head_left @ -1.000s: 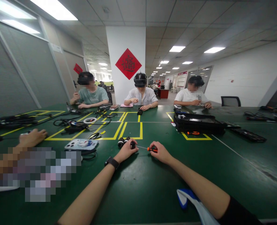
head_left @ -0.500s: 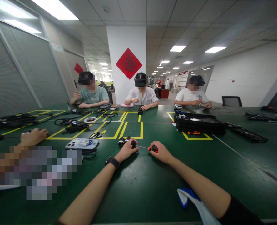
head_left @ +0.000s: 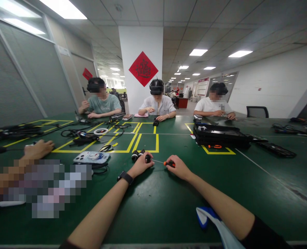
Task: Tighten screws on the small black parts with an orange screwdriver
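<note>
My right hand [head_left: 178,167] is closed round the orange and black handle of a screwdriver [head_left: 169,164]. Its thin metal shaft points left, and the tip reaches the small black rounded part in my left hand [head_left: 141,165]. That hand, with a dark watch on the wrist, grips the black part [head_left: 147,158] between thumb and fingers; what kind of part it is I cannot make out. Just behind my left fingers lie dark round pieces with white bands [head_left: 135,155], partly hidden by the hand.
A phone in a patterned case [head_left: 91,157] lies left of my hands. Black trays [head_left: 220,135] and another orange screwdriver [head_left: 215,146] sit at right. Cables [head_left: 86,135] spread over the left. A co-worker's hand [head_left: 40,148] rests at far left; several people sit opposite.
The view has shifted very slightly. My right hand has turned a little around the screwdriver handle, while my left hand keeps its grip on the black part.
</note>
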The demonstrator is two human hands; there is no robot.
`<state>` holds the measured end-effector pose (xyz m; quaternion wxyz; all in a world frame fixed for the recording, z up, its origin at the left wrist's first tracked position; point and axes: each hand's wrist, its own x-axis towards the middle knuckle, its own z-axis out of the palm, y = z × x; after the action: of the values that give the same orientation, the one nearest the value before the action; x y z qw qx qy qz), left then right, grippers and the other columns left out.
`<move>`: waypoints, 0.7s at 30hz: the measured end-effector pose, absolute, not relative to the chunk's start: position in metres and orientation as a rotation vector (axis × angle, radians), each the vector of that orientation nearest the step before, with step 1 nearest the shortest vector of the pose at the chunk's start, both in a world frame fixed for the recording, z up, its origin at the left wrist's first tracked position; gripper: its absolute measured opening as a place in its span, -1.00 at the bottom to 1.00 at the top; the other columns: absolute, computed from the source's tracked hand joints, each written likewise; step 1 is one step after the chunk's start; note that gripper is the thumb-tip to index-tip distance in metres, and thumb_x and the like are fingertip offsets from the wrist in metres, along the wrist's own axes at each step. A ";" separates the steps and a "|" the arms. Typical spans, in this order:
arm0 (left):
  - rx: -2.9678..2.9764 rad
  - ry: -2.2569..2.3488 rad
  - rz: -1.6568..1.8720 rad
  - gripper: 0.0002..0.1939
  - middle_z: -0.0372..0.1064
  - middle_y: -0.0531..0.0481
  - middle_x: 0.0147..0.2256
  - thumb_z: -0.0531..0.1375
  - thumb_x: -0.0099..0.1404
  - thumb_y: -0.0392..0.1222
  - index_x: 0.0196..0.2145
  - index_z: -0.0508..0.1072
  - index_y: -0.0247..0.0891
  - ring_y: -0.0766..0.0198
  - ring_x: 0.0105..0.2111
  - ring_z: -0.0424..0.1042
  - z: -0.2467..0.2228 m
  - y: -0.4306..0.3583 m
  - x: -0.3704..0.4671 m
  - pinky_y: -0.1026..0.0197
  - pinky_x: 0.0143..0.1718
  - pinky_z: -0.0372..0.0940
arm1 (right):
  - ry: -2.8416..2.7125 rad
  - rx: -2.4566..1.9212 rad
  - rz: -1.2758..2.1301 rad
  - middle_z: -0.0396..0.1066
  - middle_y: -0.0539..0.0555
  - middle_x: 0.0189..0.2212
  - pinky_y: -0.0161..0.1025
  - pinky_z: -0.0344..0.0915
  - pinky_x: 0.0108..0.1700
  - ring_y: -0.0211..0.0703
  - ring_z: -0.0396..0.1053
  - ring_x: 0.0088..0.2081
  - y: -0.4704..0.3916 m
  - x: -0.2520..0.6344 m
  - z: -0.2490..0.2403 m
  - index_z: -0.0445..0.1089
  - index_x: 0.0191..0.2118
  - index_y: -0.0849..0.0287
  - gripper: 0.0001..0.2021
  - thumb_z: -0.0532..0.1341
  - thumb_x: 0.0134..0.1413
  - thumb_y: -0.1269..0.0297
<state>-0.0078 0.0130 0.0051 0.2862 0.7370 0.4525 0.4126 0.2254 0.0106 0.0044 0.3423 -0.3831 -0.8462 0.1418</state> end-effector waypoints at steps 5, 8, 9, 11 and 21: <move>1.959 1.217 1.106 -0.74 0.31 0.07 -0.41 0.21 0.02 -0.20 -0.30 0.30 -0.27 0.34 -0.41 0.33 0.005 0.014 -0.008 0.22 -0.28 0.25 | -2.195 -0.999 0.403 0.29 0.02 -0.35 -0.26 0.16 -0.24 -0.19 0.21 -0.28 0.008 0.225 0.006 0.30 -0.32 0.18 -0.84 0.23 -0.13 0.39; 1.973 1.214 1.103 -0.75 0.30 0.08 -0.42 0.20 0.02 -0.19 -0.30 0.29 -0.27 0.34 -0.41 0.32 0.005 0.013 -0.008 0.23 -0.29 0.25 | -2.213 -1.000 0.402 0.30 0.03 -0.34 -0.25 0.16 -0.22 -0.18 0.21 -0.27 0.006 0.225 0.007 0.31 -0.30 0.18 -0.84 0.22 -0.09 0.36; 1.979 1.214 1.101 -0.75 0.29 0.09 -0.43 0.20 0.03 -0.19 -0.30 0.29 -0.27 0.34 -0.42 0.32 0.005 0.013 -0.008 0.23 -0.30 0.24 | -2.218 -1.003 0.400 0.30 0.04 -0.34 -0.24 0.15 -0.21 -0.18 0.21 -0.26 0.006 0.225 0.008 0.32 -0.30 0.18 -0.86 0.20 -0.06 0.36; 1.983 1.215 1.097 -0.75 0.29 0.09 -0.43 0.20 0.03 -0.19 -0.30 0.29 -0.26 0.35 -0.42 0.31 0.006 0.012 -0.007 0.24 -0.32 0.24 | -2.228 -1.008 0.390 0.31 0.04 -0.34 -0.24 0.14 -0.19 -0.18 0.21 -0.25 0.006 0.225 0.009 0.34 -0.32 0.18 -0.91 0.14 -0.01 0.38; 1.969 1.213 1.088 -0.75 0.31 0.08 -0.43 0.20 0.03 -0.21 -0.30 0.29 -0.26 0.34 -0.41 0.33 0.011 0.009 -0.006 0.22 -0.27 0.25 | -2.248 -1.005 0.363 0.32 0.04 -0.37 -0.23 0.13 -0.18 -0.18 0.20 -0.26 0.009 0.225 0.006 0.35 -0.38 0.20 -0.90 0.12 -0.05 0.47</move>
<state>-0.0063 0.0085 0.0106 0.2889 0.7377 0.4543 0.4074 0.2250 0.0093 0.0059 0.3203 -0.3825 -0.8556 0.1382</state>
